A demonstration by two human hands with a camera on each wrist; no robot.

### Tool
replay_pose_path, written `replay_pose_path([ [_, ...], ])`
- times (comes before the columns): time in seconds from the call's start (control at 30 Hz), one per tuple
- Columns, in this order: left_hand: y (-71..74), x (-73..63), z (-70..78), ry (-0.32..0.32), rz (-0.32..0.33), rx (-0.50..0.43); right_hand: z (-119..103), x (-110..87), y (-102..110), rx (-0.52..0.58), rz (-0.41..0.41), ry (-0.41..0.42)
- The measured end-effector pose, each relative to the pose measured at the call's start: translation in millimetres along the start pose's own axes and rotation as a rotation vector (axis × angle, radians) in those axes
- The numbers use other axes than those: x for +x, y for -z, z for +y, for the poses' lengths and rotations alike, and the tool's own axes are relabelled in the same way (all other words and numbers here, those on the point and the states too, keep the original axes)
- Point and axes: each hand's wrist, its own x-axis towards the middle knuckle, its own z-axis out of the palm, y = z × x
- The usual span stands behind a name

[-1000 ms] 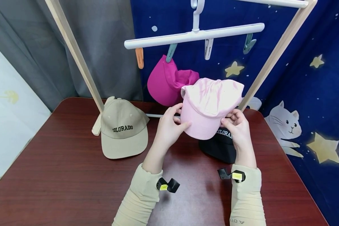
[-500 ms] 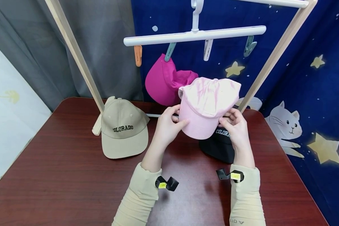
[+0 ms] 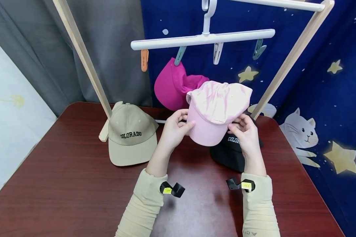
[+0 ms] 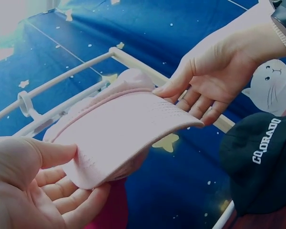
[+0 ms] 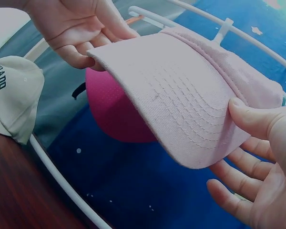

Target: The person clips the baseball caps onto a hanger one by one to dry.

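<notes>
A light pink baseball cap (image 3: 209, 131) is held up in the air between both hands, its brim toward me. The left hand (image 3: 175, 130) pinches the brim's left edge, thumb on top and fingers beneath. On the other side the right hand (image 3: 245, 133) pinches the brim's right edge the same way, as the right wrist view also shows. Behind it a magenta cap (image 3: 169, 85) hangs from a teal clothespin (image 3: 180, 55) on a white hanger (image 3: 225, 38). Orange (image 3: 144, 61), white (image 3: 217, 53) and another teal clothespin (image 3: 258, 49) hang there without caps.
A beige cap (image 3: 132, 131) lettered COLORADO sits on the dark red table (image 3: 62, 184) at left. Behind the right hand lies a black cap (image 3: 226, 153), partly covered. Wooden posts (image 3: 84, 56) of the rack rise on both sides.
Both hands have shifted slightly left with the pink cap, still gripping its brim. The hanger sways a little; the head view has turned slightly.
</notes>
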Motion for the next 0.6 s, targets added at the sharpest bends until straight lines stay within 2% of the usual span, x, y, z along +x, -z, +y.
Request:
replay_pose_path([
  [0.2,2.2,3.7,-0.6,0.014,-0.031,-0.029,-0.5,1.3,-0.5,0.007,0.009,-0.008],
  [0.6,3.8,10.5,4.2,-0.013,-0.128,-0.076,-7.8,8.3,2.0,0.017,0.018,0.040],
])
